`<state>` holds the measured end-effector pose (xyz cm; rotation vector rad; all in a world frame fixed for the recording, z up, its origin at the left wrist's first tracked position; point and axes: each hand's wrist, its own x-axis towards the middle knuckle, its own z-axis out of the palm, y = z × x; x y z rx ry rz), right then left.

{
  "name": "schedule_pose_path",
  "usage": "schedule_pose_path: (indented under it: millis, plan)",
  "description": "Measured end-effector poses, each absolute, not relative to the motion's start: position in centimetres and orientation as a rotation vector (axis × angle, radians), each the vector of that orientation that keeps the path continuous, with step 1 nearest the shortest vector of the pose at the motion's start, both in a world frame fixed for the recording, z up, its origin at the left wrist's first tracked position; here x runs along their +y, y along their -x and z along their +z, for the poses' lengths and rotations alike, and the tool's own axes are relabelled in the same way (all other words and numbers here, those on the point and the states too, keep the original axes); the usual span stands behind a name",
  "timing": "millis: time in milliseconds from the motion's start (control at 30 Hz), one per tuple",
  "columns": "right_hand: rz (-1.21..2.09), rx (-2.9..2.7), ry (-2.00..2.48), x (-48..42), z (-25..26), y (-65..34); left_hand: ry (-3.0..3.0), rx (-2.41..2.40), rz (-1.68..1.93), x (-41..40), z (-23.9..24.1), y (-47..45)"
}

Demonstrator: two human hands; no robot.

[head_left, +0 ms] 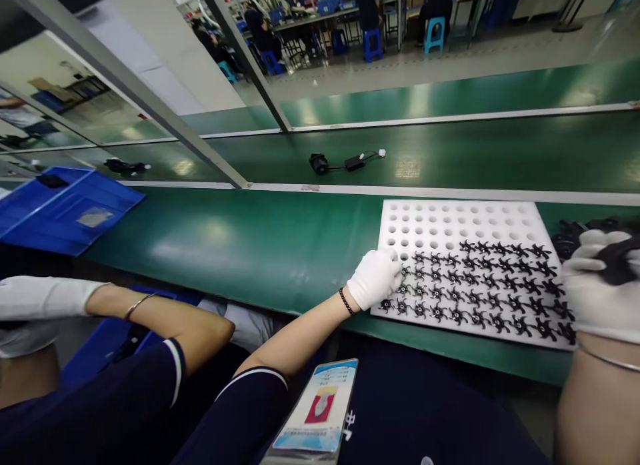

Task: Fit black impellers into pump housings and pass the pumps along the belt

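My left hand [375, 278], in a white glove, is at the left edge of a white foam tray [457, 218] with rows of round holes. Its fingers are curled together over the tray near the black fan impellers [470, 278]; what they hold, if anything, is hidden. Several rows of these small bladed impellers fill the lower part of the tray, while holes show along the top. At the right edge of the view my gloved right hand [600, 291] is closed around a black plastic part [620, 259], partly cut off by the frame.
Behind the right hand lies a pile of dark parts [575, 235]. A black motor with cable and white plug [319, 163] sits on the green belt beyond the rail. At left are a blue bin [75, 208] and a co-worker's gloved hand [47, 297]. A metal post [200, 141] slants nearby.
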<state>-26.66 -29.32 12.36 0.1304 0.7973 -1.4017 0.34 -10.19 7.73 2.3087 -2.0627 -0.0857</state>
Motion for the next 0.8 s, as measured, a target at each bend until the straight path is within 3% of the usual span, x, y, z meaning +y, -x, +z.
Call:
schedule_pose_path:
  millis: [100, 400, 667, 800]
  plan:
    - [-1.181, 0.371, 0.075, -27.4, 11.6, 24.3, -2.272, -1.859, -0.063, -10.2, 8.5, -0.8]
    - [-0.786, 0.697, 0.321, -23.7, 10.1, 17.2, -2.427, -1.727, -0.182, -9.5, 8.8, 0.5]
    - [-0.787, 0.708, 0.323, -23.1, 9.3, 16.9, -2.205, -1.883, -0.062, -10.1, 6.4, 0.2]
    - [-0.797, 0.804, 0.272, -21.9, 9.4, 15.9, -2.104, -1.686, 0.041, -9.7, 7.2, 0.3]
